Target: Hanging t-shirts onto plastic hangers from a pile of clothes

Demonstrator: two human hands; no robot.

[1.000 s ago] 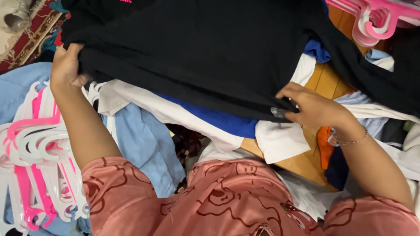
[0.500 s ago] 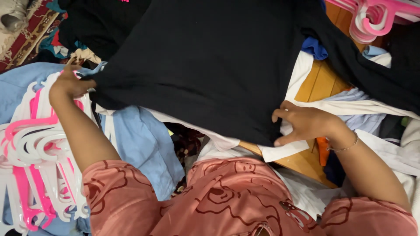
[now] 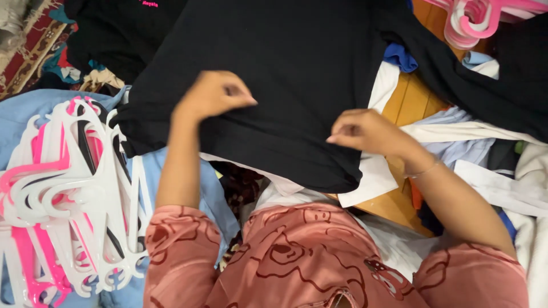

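Black cloth fills the middle of the view: a black shirt (image 3: pixel 285 85) spread over a heap of clothes, its lower hem lying just above the person's lap. Half a second ago the hands were wide apart, the left out at the shirt's left edge and the right at its lower right hem; both have since come in toward the middle, and the shirt's left side now lies folded in over itself. Under and around it the pile shows white, blue and orange garments, with a patterned rug (image 3: pixel 34 45) at the top left corner. A stack of white and pink hangers (image 3: pixel 63 199) lies at the left edge, and more pink hangers (image 3: pixel 479 20) sit at the top right. The left hand (image 3: pixel 214 94) is raised on a bent wrist, fingers curled and pinching a fold of the shirt. The right hand (image 3: pixel 365 131) rests on the cloth with fingers bunched, gripping the fabric near the hem; a thin bracelet (image 3: pixel 419 170) circles that wrist.
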